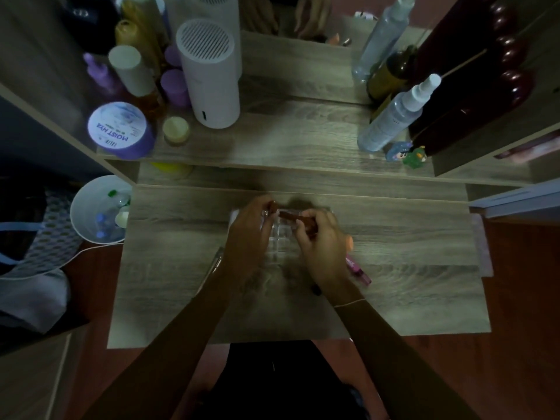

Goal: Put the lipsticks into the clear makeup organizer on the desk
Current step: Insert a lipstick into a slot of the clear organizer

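both hands over the clear organizer, brown lipstick held above it.

i see my right hand [321, 237] with fingers closed round a brown lipstick [292, 216], lying sideways over the clear organizer [283, 234] mid-desk [394, 268]. left hand [247, 234] fingers pinch at the tube's far end; grip blurry there. pink lipstick [359, 269] lies on the desk just right of my right wrist, another clear tube [216, 262] by the left wrist.
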